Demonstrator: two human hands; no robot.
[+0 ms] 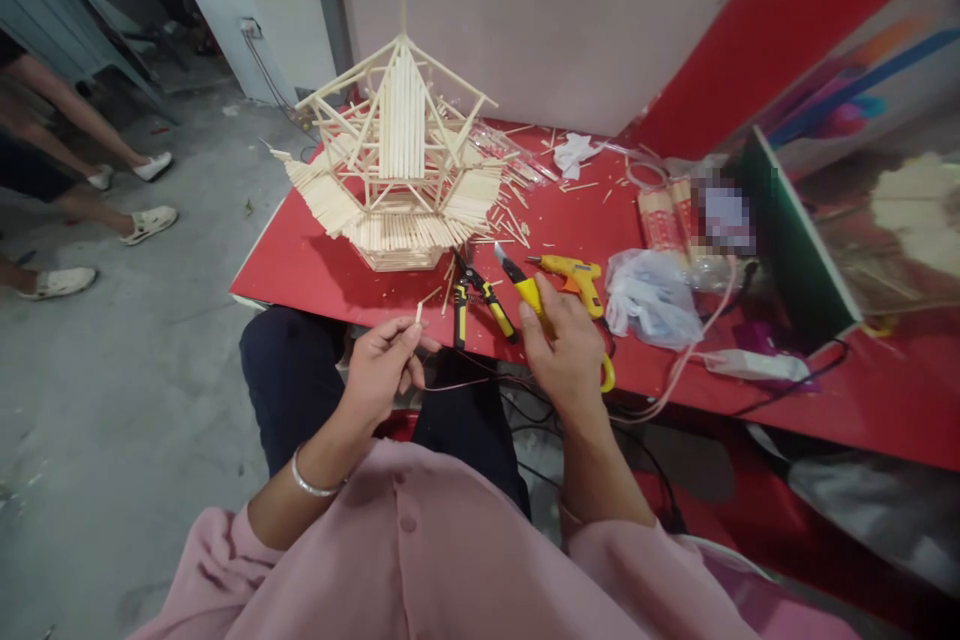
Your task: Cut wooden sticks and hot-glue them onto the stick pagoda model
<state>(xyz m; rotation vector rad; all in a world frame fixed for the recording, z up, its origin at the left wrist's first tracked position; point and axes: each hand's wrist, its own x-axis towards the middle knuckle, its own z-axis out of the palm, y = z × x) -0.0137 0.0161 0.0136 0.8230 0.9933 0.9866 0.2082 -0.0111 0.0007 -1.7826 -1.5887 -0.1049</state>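
My left hand (384, 360) is closed in a pinch on a short wooden stick (418, 314), which points up between thumb and fingertips, near the table's front edge. My right hand (564, 340) is wrapped round a yellow-handled utility knife (528, 290), its blade pointing away and to the left. Left of the knife, pliers (480, 295) with black and yellow handles lie spread. A yellow glue gun (574, 278) lies just beyond my right hand. Past my hands, a pagoda-like model (401, 130) of thin wooden sticks stands on the red table (277, 260).
Loose sticks (510, 220) are scattered right of the model. A plastic bag (651, 298), packs of sticks (660, 220) and a green panel (795, 230) stand further right. Cables (675, 385) hang over the table's edge. Other people's legs (75, 120) show at left.
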